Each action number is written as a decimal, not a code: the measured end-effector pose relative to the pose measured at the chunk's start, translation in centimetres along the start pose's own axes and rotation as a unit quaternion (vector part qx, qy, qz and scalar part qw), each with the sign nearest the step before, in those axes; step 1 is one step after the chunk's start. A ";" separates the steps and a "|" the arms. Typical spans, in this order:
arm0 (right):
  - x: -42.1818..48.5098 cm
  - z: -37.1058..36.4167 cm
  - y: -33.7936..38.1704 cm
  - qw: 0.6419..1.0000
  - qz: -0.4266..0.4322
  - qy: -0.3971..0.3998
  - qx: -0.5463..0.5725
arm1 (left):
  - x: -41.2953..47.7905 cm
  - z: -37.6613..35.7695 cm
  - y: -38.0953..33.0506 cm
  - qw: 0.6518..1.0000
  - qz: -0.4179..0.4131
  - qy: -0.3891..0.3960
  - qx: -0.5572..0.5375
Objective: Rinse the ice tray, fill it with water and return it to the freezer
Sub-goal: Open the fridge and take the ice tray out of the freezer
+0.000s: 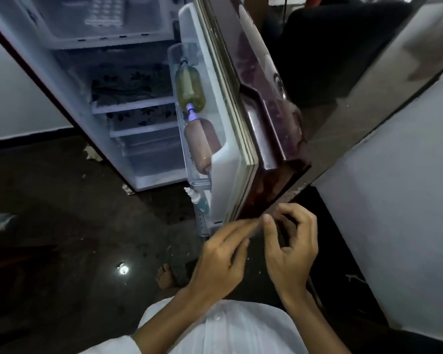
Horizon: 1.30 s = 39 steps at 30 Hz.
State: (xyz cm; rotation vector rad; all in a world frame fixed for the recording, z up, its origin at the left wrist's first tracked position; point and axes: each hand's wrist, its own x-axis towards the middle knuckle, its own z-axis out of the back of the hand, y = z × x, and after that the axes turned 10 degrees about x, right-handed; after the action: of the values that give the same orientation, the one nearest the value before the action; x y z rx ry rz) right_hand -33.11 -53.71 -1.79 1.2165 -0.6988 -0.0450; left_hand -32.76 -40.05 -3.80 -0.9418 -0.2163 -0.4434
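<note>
One fridge (128,103) stands open, with one dark red door (261,103) at the frame's centre. Two large bottles (191,89) lie in the door racks, and one small bottle (198,200) below them. One ice tray (105,10) sits at upper left. Two hands (220,261) and one bare foot (165,275) show at the bottom

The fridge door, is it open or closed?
Open. The dark red glossy fridge door swings wide, showing white shelves inside and bottles in its rack.
</note>
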 end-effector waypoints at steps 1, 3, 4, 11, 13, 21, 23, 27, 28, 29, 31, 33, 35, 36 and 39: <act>-0.1 0.0 -0.1 1.000 -0.001 0.006 0.007 | 0.0 0.1 0.1 1.000 -0.002 -0.029 0.008; -0.4 -0.3 -0.4 1.000 -0.019 0.012 0.016 | 0.3 -0.1 0.3 0.998 0.009 -0.060 0.015; -0.5 -0.4 -0.5 0.999 -0.034 0.012 0.021 | 0.4 -0.4 0.3 0.998 0.018 -0.063 0.017; -0.3 -0.5 -1.7 0.995 -0.096 -0.036 0.017 | 2.1 -3.3 0.0 0.996 0.020 0.076 -0.040; 0.1 -0.3 -2.5 0.992 -0.109 -0.065 -0.001 | 2.8 -4.2 -0.1 0.994 0.016 0.101 -0.047; 3.2 1.2 -7.2 0.983 -0.081 -0.158 -0.051 | 6.6 -6.0 1.7 0.972 -0.124 0.162 0.112; 4.0 1.5 -7.9 0.981 -0.072 -0.171 -0.058 | 7.2 -6.4 2.0 0.963 -0.151 0.176 0.136; 6.1 2.6 -9.2 0.978 -0.062 -0.186 -0.073 | 7.7 -7.4 2.0 0.955 -0.164 0.194 0.153; 6.7 2.9 -9.5 0.976 -0.063 -0.192 -0.084 | 7.6 -7.6 2.1 0.952 -0.168 0.197 0.163; 7.4 3.2 -9.9 0.973 -0.064 -0.198 -0.098 | 7.5 -7.7 2.1 0.949 -0.172 0.195 0.178; 8.6 3.9 -10.7 0.969 -0.067 -0.201 -0.126 | 7.2 -7.7 2.2 0.944 -0.173 0.188 0.207; 9.5 4.6 -11.5 0.968 -0.067 -0.195 -0.142 | 6.8 -7.6 2.4 0.943 -0.160 0.182 0.227; 10.2 5.1 -12.2 0.970 -0.070 -0.182 -0.143 | 6.5 -7.5 2.9 0.944 -0.146 0.175 0.237; 10.4 5.3 -12.4 0.972 -0.072 -0.173 -0.143 | 6.4 -7.4 3.2 0.945 -0.140 0.171 0.243; 9.4 4.8 -12.2 0.972 -0.064 -0.138 -0.178 | 6.3 -7.0 4.0 0.938 -0.120 0.150 0.288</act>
State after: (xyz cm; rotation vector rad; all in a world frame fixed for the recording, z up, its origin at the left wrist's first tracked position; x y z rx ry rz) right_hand -24.07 -65.96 -7.17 0.9148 -0.8129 -0.4359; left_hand -25.45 -45.44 -8.45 -0.2635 -0.1692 -0.6945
